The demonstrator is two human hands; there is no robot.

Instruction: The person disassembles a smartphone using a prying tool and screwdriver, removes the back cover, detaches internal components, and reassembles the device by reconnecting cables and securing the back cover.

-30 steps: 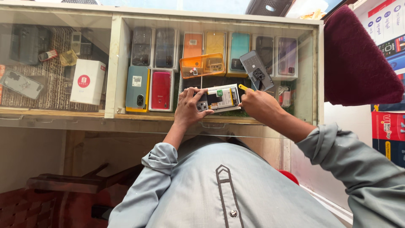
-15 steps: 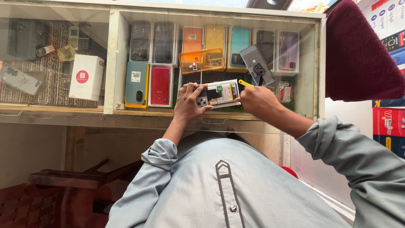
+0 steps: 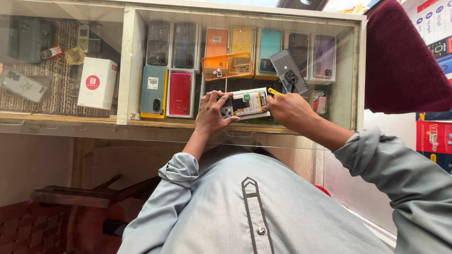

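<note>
An opened phone [image 3: 246, 104] with its back off, battery and circuit parts showing, lies on the glass counter top [image 3: 301, 136]. My left hand [image 3: 211, 113] grips its left end, fingers curled over the camera side. My right hand [image 3: 288, 109] rests at its right end and holds a small yellow tool [image 3: 275, 92] that pokes out above the fingers. A grey phone back cover [image 3: 289, 71] lies tilted just above my right hand. An orange transparent tray [image 3: 229, 66] with small parts sits above the phone.
Under the glass, several boxed phones in grey, orange, yellow, teal and purple stand in rows. A red phone [image 3: 180, 93] and a teal one [image 3: 152, 90] lie left. A white box [image 3: 97, 83] sits further left. A maroon cushion [image 3: 401, 61] is at right.
The view has shifted slightly. Both hands stay on the opened phone; my right hand has edged along its right end with the yellow tool.
</note>
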